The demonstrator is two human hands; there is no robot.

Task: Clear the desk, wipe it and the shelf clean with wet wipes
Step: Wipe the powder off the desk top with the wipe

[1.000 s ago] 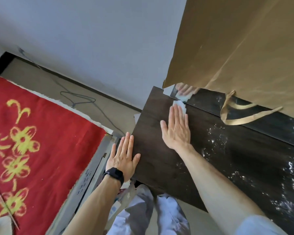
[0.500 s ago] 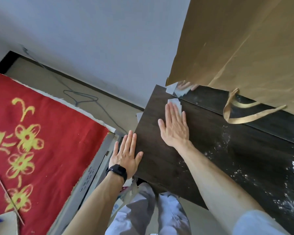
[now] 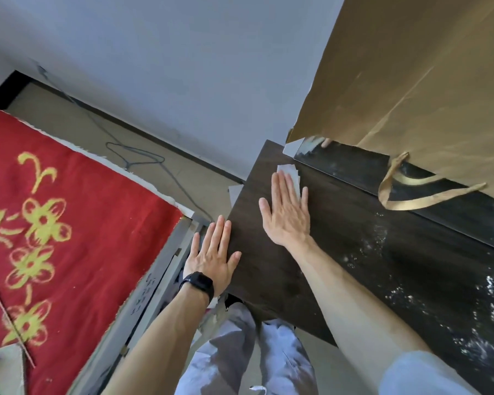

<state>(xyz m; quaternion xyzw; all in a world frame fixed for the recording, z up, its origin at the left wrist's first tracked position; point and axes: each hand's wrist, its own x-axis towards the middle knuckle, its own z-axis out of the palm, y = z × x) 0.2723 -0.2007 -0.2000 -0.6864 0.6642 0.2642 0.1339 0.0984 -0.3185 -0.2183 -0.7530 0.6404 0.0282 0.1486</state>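
Right grip (image 3: 287, 215) lies flat, fingers straight and together, clamped on nothing, pressing the white wet wipe (image 3: 291, 173) onto the dark worktop (image 3: 268, 280) near its far-left corner, just short of the brown paper bag (image 3: 411, 81). Left grip (image 3: 211, 258), fingers straight too, rests flat on the worktop's left edge, black watch (image 3: 198, 285) on the wrist.

Wet wipe (image 3: 290, 171): white, folded, flat on the counter (image 3: 354, 266) near its 11 o'clock corner. Straight fingers of the right hand (image 3: 287, 215) press it; its edge peeks out at 12 o'clock. Counter: dark brown wood grain, white specks toward 4 o'clock.
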